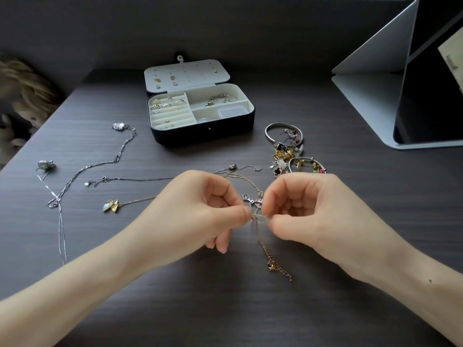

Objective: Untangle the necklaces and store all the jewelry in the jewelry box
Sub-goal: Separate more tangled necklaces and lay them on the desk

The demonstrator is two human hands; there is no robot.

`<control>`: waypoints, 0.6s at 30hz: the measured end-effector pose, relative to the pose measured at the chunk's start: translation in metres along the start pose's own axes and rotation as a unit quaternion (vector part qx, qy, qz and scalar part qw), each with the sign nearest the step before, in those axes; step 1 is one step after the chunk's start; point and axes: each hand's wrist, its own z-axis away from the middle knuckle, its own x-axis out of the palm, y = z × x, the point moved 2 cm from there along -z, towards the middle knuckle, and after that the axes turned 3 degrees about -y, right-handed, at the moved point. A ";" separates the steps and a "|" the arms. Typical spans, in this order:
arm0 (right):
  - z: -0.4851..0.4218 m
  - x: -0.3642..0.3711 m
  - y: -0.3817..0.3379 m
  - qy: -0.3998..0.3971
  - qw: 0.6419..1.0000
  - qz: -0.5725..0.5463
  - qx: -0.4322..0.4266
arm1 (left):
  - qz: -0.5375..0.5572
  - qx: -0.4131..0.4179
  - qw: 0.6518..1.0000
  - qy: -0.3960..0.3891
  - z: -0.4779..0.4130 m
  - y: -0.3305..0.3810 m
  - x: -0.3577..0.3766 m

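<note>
nearest my edge of the table (225, 319), the clasp end of a gold chain (273, 266) lies loose on the wood, trailing out of the tangle (258, 217) just beyond it. both hands are on that tangle. my left hand (200, 211) pinches it between thumb and forefinger with the other fingers curled under. my right hand (308, 211) pinches the other side the same way, and the two pinches almost touch. a silver antler pendant (253, 200) sits just behind them, caught in the same snarl.

the danger i see is pulling outward. i judge that would cinch the knot tighter or snap a fine link, and the pendant's prongs could hook a strand. the loose clasp end may also drag across and catch again.

toward the left edge lie the gold leaf necklace (111, 205) and, farther out, a thin silver chain (60, 221) crossed by another. a careless left forearm could sweep these together.

toward the right edge, just beyond my right hand, sits a heap of bangles and earrings (288, 151). strands from the snarl run toward it, so a tug might drag pieces in.

at the far middle the jewelry box (205, 136) stands open, holding rings and bracelets. i can make out no necklace inside.
</note>
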 end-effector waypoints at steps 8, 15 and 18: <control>0.005 0.003 0.000 0.096 0.971 0.195 -0.102 | -0.058 0.011 0.998 -0.004 0.001 0.000 0.001; 0.011 0.006 0.000 0.150 0.907 0.342 -0.193 | -0.106 0.016 0.994 -0.037 0.003 0.002 -0.001; 0.013 0.008 -0.001 0.149 0.889 0.378 -0.212 | -0.105 0.016 0.994 -0.038 0.003 0.003 -0.001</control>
